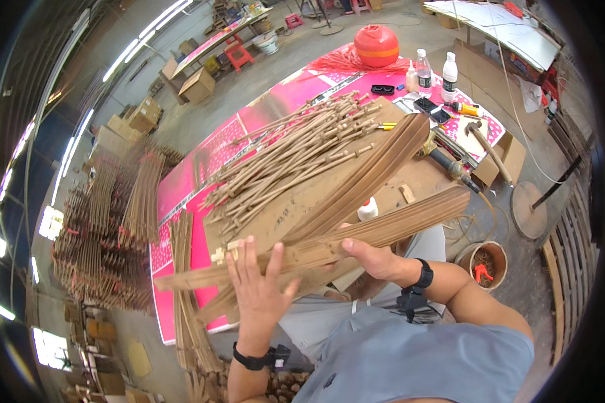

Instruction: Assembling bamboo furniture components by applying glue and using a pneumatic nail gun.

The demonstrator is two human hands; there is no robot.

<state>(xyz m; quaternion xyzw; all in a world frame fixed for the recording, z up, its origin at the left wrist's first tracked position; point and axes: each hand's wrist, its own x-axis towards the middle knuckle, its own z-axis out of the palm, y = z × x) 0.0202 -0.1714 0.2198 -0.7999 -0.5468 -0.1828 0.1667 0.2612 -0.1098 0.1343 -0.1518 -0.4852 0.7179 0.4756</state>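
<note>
A long, grooved brown wooden slat [410,220] lies at a slant across the front of me. My right hand [373,260] grips it near the middle, thumb on top, fingers mostly hidden beneath. Flat against its left part rests my left hand [257,285], fingers spread. Behind it, a stack of similar curved slats [366,178] slants across the cardboard-covered table. Several thin wooden rods with knobbed ends [296,151] are heaped farther back. A small white bottle [368,210] and a wood block [407,195] sit between the slats and me.
On the pink table [212,158] stand a red round container [376,47] and bottles [449,74]. A hammer [489,153] and a hose-fed tool [450,168] lie at the right edge. More slats [183,269] lean at left; a bucket [487,262] stands right.
</note>
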